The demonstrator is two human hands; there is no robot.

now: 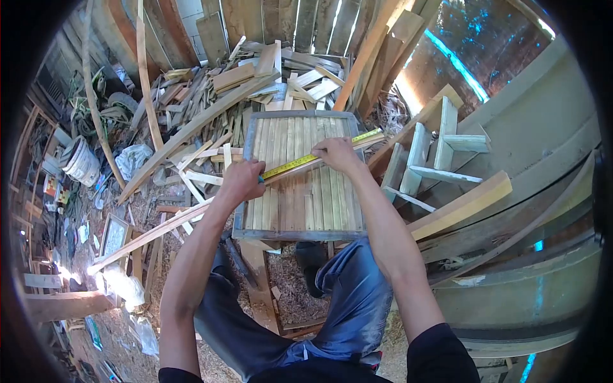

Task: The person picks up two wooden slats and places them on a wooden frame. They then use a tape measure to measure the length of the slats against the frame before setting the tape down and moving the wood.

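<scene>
A yellow tape measure (287, 168) is stretched along a long, thin wooden strip (153, 237). The strip lies slantwise across a framed panel of wooden slats (297, 207) in front of my knees. My left hand (242, 182) is closed around the tape's near end, and a bit of teal shows at its fingers; the case is mostly hidden. Farther along, my right hand (337, 155) pinches the tape against the strip with bent fingers. The tape's yellow blade runs on past that hand toward the strip's far end.
A heap of scrap wood (236, 76) rises behind the panel. White-edged wooden frames (440, 150) and a yellowish board (463, 204) stand close on the right. A hammer-like tool (241, 260) leans by my left leg. A white bucket (81, 163) sits at far left.
</scene>
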